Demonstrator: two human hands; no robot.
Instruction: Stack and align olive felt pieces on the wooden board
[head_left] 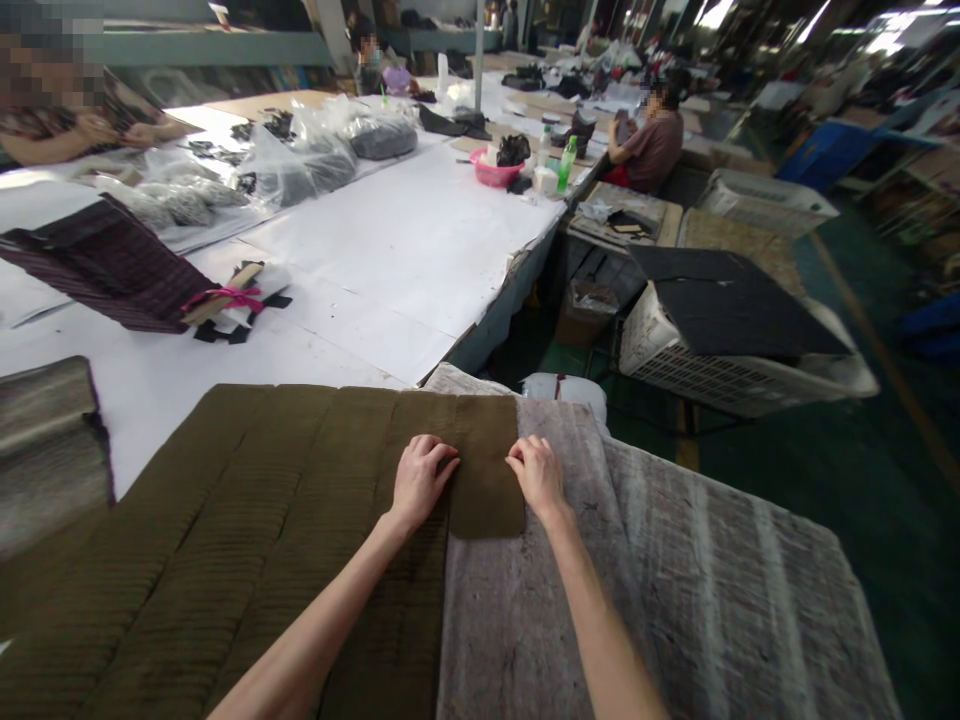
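Observation:
An olive-brown fabric piece (489,470) with rounded lower corners lies on the grey padded cloth (547,620). My left hand (424,478) pinches at its left edge, fingers pressed together. At its right edge my right hand (538,470) has thumb and forefinger closed on the border. Left of it, several overlapping rows of like olive pieces (247,540) spread over the work surface. The lower part of these rows is partly covered by my left forearm.
A white-topped table (360,260) stretches ahead, bearing a dark striped fabric stack (112,260), plastic bags (300,160) and a pink basin (497,172). White crates (690,350) stand right, one under a black sheet (739,300). Co-workers sit at far left and beyond the basin.

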